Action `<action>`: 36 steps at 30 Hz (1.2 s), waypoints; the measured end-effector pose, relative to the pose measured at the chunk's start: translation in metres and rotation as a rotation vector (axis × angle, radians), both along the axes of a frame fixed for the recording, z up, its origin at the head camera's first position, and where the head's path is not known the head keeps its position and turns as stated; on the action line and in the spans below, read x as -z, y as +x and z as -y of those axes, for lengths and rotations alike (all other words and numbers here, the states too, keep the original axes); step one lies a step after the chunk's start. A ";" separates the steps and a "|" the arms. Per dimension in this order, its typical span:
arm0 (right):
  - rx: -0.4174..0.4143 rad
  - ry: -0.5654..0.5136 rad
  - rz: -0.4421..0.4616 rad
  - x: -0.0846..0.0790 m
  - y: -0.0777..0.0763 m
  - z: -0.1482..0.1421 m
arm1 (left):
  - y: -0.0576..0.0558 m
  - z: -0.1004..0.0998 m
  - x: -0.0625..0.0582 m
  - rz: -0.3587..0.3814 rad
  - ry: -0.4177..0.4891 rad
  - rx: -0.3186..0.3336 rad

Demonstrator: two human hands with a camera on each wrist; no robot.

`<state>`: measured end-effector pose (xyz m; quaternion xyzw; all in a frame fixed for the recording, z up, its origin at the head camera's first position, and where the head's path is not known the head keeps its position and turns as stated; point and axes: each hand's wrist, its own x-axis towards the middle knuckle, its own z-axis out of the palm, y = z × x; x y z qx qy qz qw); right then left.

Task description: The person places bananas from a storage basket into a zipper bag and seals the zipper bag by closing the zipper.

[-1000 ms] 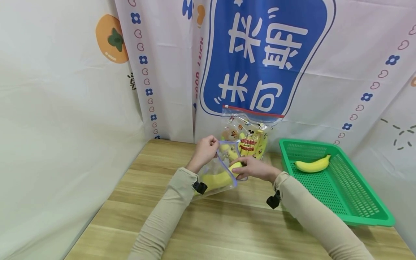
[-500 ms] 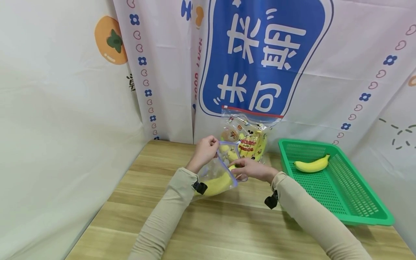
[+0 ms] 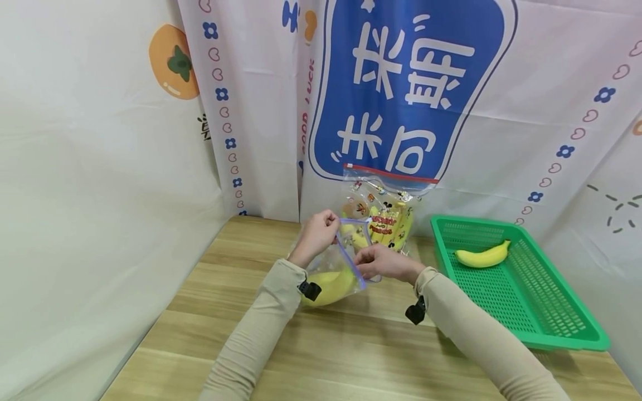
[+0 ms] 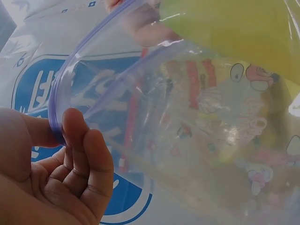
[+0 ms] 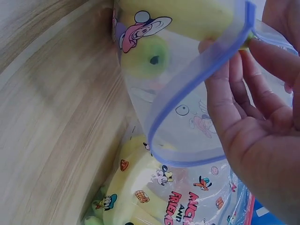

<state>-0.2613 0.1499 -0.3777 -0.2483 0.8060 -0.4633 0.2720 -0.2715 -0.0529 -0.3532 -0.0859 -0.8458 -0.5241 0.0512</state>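
My left hand (image 3: 318, 236) pinches the purple-edged mouth of a clear zip bag (image 4: 220, 122), its rim running between thumb and fingers. A yellow banana (image 3: 328, 287) lies inside this bag, its body toward the closed end. At the bag's open mouth, my right hand (image 3: 383, 263) pinches the banana's greenish tip, with fingertips inside the purple rim. In the right wrist view, a round yellow-green thing with a dark spot (image 5: 146, 57) shows through the bag's wall.
A second clear bag (image 3: 391, 220) with a red zip and cartoon prints leans on the back cloth, holding yellow fruit. To the right, a green basket (image 3: 539, 303) holds one banana (image 3: 482, 256). All stand on a wooden table (image 3: 200, 334).
The banana has slid deeper into the bag toward its closed end, and my right hand has followed slightly left into the mouth. My left hand keeps its hold on the rim.
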 end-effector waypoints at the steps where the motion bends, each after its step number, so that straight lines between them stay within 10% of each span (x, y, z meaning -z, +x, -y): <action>1: 0.000 0.005 -0.007 0.000 0.000 0.000 | 0.000 0.000 0.000 0.000 0.003 0.002; 19: 0.023 -0.072 0.038 -0.004 0.000 -0.013 | -0.001 0.000 0.001 -0.004 0.016 0.011; 36: 0.225 -0.035 0.005 -0.038 -0.013 -0.115 | -0.002 -0.003 0.002 -0.014 0.021 0.049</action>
